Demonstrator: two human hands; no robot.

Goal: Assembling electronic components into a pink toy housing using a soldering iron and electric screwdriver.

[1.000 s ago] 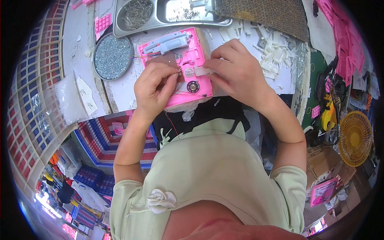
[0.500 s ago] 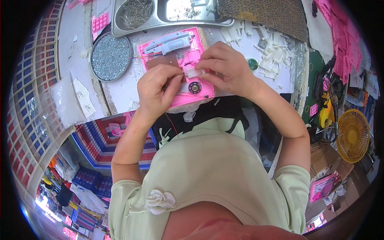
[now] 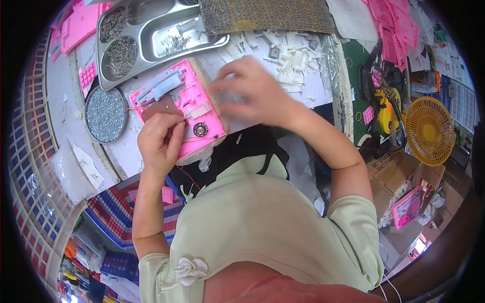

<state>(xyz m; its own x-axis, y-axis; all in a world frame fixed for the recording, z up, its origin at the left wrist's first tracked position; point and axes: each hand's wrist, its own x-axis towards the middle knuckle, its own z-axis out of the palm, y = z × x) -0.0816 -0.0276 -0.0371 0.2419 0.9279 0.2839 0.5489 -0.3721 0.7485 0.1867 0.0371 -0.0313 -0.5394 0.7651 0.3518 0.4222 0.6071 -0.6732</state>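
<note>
A pink plastic housing [image 3: 194, 146] lies tilted on a pale block at the table's front edge. Fitted in it are a grey-blue part [image 3: 160, 87], a brown circuit board [image 3: 162, 106], a white rectangular piece [image 3: 199, 110] and a round black speaker [image 3: 200, 130]. My left hand [image 3: 160, 139] rests over the housing's left side, thumb and fingers pinched together beside the board and white piece; what lies between the fingertips is hidden. Past the housing's right edge hovers my right hand [image 3: 255, 93], smeared by motion, its fingers unclear.
A round dish of small metal screws [image 3: 105, 115] stands to the left. Behind it, a metal compartment tray [image 3: 146, 58] holds small metal parts. Loose white plastic pieces [image 3: 293, 63] lie at the back right, next to a brown woven mat [image 3: 268, 16]. A white lattice basket borders the far left.
My right hand has let go of the white piece and moved off to the right of the housing. The left hand stays pinched by the board. The whole view has shifted and turned.
</note>
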